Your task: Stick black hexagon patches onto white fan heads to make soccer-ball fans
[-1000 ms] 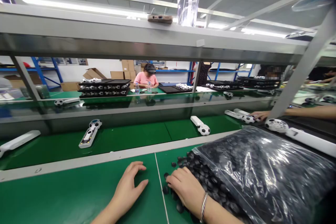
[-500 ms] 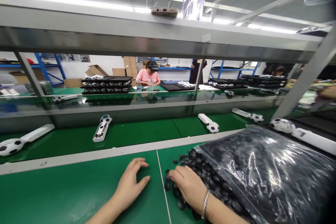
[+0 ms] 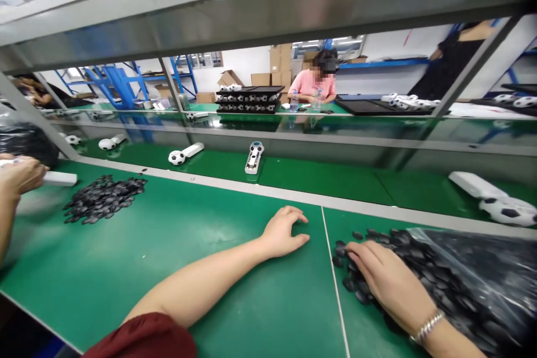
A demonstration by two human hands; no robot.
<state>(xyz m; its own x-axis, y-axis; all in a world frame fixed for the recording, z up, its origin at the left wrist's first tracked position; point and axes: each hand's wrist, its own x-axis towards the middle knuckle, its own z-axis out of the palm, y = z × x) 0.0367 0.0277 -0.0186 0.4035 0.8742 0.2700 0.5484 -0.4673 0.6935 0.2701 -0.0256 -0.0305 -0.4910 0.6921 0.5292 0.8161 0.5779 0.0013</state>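
My left hand point(image 3: 286, 233) rests on the green table point(image 3: 201, 240), fingers apart and nothing in them. To its right, across a white line, my right hand point(image 3: 384, 274) lies over the left edge of a pile of small black pieces point(image 3: 436, 268). Its fingers are together and bent down onto the pieces; whatever they hold is hidden. Black pieces spill from a clear plastic bag point(image 3: 495, 263) at the right. Beyond the table edge, a white handled item with a football-patterned head point(image 3: 254, 158) lies on the green belt point(image 3: 302, 179).
Another person's hand point(image 3: 20, 174) grips a white item at the far left, beside a second black pile point(image 3: 104, 198). More football-headed items point(image 3: 507, 207) lie on the belt. A metal shelf point(image 3: 251, 11) crosses overhead. A person in pink point(image 3: 312, 81) sits beyond.
The view has swung left, bringing the other person's hand and second pile into sight. My left hand stays open; my right hand remains at the black pieces.
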